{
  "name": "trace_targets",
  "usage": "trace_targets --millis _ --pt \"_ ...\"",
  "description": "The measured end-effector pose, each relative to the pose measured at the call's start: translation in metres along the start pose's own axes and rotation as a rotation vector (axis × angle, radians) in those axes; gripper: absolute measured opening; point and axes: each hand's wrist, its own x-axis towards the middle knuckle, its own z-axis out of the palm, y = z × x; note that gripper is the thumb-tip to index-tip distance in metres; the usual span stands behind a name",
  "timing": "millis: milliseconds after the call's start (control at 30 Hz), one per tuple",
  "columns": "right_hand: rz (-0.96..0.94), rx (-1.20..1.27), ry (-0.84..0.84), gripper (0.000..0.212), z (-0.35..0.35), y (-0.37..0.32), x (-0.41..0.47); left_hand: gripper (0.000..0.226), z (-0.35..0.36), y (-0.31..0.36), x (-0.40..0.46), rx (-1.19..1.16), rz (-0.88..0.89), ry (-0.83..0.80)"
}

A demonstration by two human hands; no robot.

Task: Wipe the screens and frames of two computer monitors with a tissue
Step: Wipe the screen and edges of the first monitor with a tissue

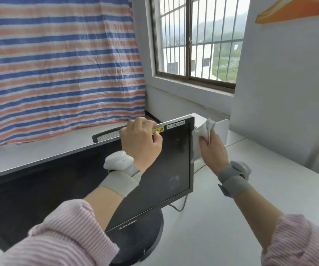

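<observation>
Left hand (pixel 141 139) curls its fingers over the monitor (pixel 170 162) top edge, steadying it. Right hand (pixel 211 148) fingers grip the tissue (pixel 202 134) against the monitor's right frame, wiping it.

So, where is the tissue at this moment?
In the head view, the tissue is right of centre, held by the right hand against the right edge of the monitor.

A striped tarp (pixel 59 64) hangs at ten o'clock; a barred window (pixel 197 39) at one o'clock; grey table (pixel 222 217) below.
</observation>
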Motion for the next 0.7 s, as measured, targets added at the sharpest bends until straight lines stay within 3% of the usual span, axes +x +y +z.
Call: trace_targets --millis 167,267,333,400,467,500,567,700 --pt "-0.178 0.049 0.252 0.050 0.009 -0.007 0.039 0.037 0.011 -0.015 0.010 0.162 -0.062 -0.099" --pt "-0.347 0.080 0.219 0.035 0.041 -0.006 0.035 0.033 0.017 -0.016 0.007 0.147 -0.036 -0.043" --pt "-0.507 0.091 0.061 0.027 0.068 0.002 0.013 0.031 0.018 -0.017 0.007 0.136 -0.040 -0.014" --pt "-0.615 0.107 -0.240 0.031 0.087 0.015 -0.017 0.029 0.019 -0.017 0.008 0.132 -0.040 -0.008" --pt "-0.599 0.051 -0.523 0.035 0.095 0.025 -0.037 0.030 0.020 -0.017 0.008 0.127 -0.025 -0.005" --pt "-0.575 -0.004 -0.569 0.033 0.094 0.029 -0.041 0.030 0.019 -0.017 0.006 0.122 -0.022 -0.012" --pt "-0.496 -0.005 -0.436 0.029 0.083 0.029 -0.037 0.031 0.017 -0.018 0.004 0.108 -0.024 -0.035" --pt "-0.232 0.198 0.178 0.034 0.047 0.003 -0.001 0.033 0.010 -0.018 0.002 0.067 -0.007 -0.087"
